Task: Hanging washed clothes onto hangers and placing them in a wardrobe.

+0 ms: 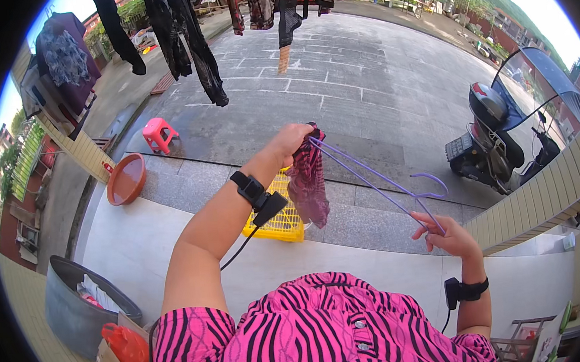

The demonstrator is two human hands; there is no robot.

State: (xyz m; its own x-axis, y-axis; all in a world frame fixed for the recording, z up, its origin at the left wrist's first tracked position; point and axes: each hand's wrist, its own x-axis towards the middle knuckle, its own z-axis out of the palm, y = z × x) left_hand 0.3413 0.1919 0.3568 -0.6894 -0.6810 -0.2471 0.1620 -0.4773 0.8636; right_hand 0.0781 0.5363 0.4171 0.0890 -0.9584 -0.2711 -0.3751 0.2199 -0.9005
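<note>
My left hand (295,143) is raised in front of me, gripping the top of a pink-and-black patterned garment (311,189). The cloth hangs down from that fist. One end of a purple clothes hanger (364,164) meets the garment at the left hand; whether it is inside the cloth cannot be made out. Lower and to the right, my right hand (445,235) has its fingers around the hanger's other end. The hanger's hook (434,183) points to the right, just above the right hand. A black strap with a device sits on each forearm.
A yellow plastic basket (281,232) stands below the garment. Dark clothes (173,32) hang overhead. To the left are a pink stool (159,134), a brown basin of water (126,179) and a grey tub (72,307). A scooter (494,141) is parked at right beside a tiled pillar (533,194).
</note>
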